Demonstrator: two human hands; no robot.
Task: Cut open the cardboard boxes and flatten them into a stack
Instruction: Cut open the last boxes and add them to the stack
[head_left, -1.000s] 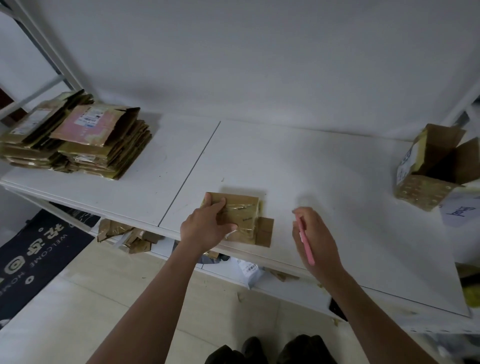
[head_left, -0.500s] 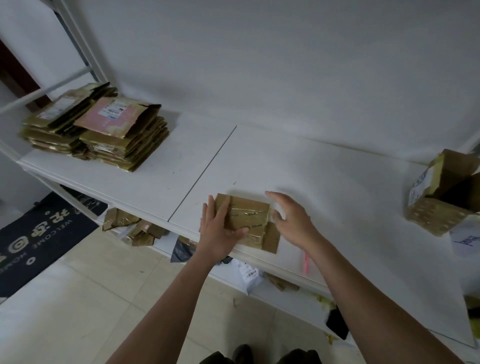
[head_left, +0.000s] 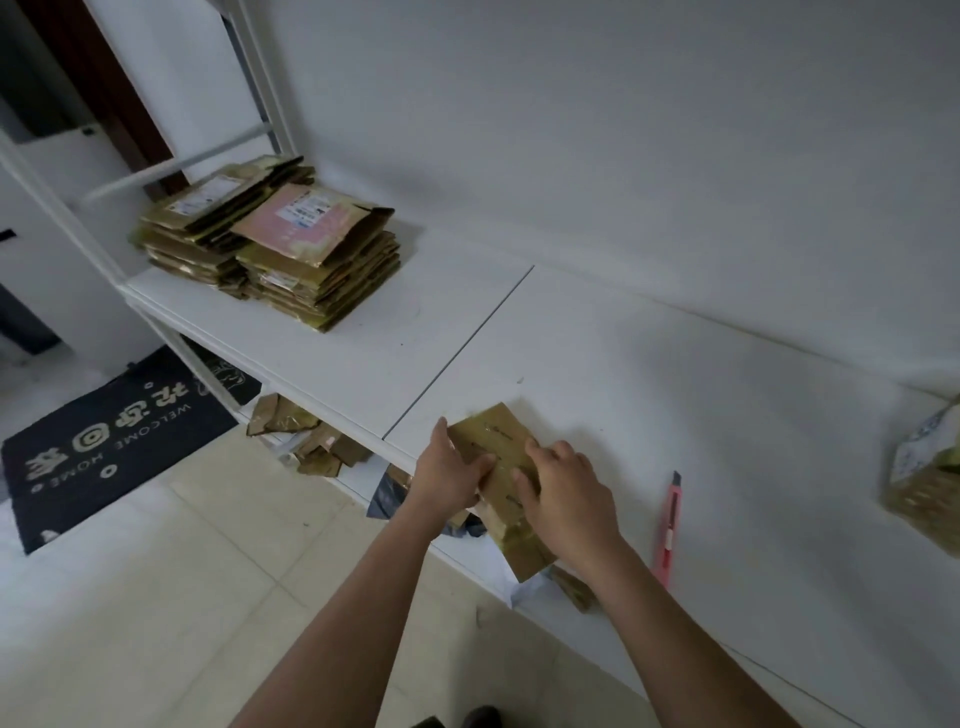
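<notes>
A small flattened brown cardboard box (head_left: 496, 441) with clear tape lies at the front edge of the white table (head_left: 675, 395), partly overhanging it. My left hand (head_left: 451, 475) grips its left side, thumb on top. My right hand (head_left: 563, 493) lies on its right part with the fingers bent over it. The pink utility knife (head_left: 669, 527) lies on the table to the right of my right hand, held by neither hand. Two stacks of flattened boxes (head_left: 280, 244) sit at the table's far left.
An open, unflattened box (head_left: 927, 478) stands at the right edge of the view. Cardboard scraps (head_left: 306, 436) and a dark bag lie on the lower shelf under the table. A black welcome mat (head_left: 114, 436) is on the tiled floor at left.
My right hand has put the pink knife down on the table and come onto the box. Both hands have turned the flattened box and drawn it toward the table's front edge.
</notes>
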